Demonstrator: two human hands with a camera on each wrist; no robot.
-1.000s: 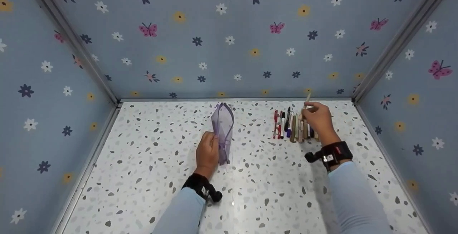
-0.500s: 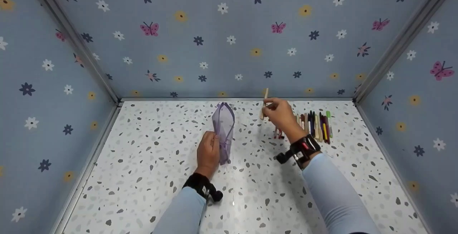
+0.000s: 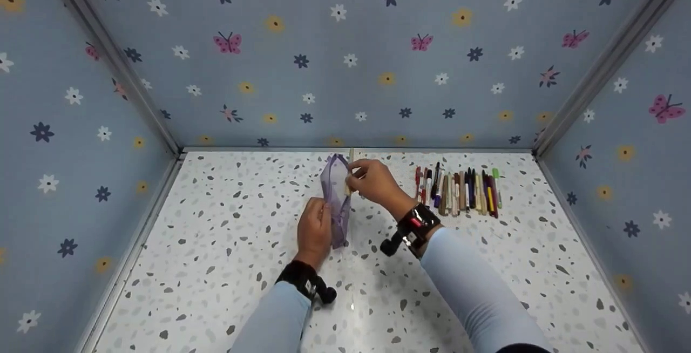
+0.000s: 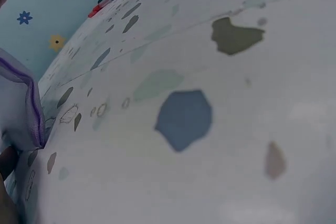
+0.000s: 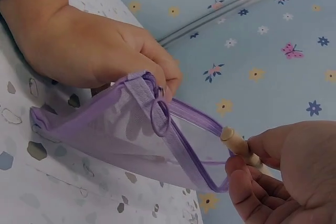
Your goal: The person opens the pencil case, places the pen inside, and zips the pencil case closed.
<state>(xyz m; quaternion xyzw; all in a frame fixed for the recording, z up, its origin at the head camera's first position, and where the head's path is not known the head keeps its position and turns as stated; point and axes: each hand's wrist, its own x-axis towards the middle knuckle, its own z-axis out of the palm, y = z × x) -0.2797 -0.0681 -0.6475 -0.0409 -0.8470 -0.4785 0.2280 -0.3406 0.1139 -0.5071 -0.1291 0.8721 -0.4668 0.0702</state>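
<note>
A purple mesh zip pouch [image 3: 334, 180] stands with its zip mouth spread, near the middle of the table. My left hand [image 3: 314, 231] grips its left edge between thumb and fingers, as the right wrist view also shows. My right hand [image 3: 378, 184] pinches a slim beige pen [image 5: 234, 141] between thumb and fingertips. The pen's near end is at the rim of the pouch mouth, and its far end points at the back wall. In the left wrist view only a corner of the pouch [image 4: 18, 108] and a bit of the left hand show.
A row of several pens and markers [image 3: 462, 194] lies side by side at the right of the speckled table [image 3: 227, 266]. Flowered panels [image 3: 345, 88] close the back and both sides, with metal strips [image 3: 599, 67] at the corners.
My right hand has lifted the beige pen from the row and carried it left to the pouch mouth. The left hand and pouch have stayed in place.
</note>
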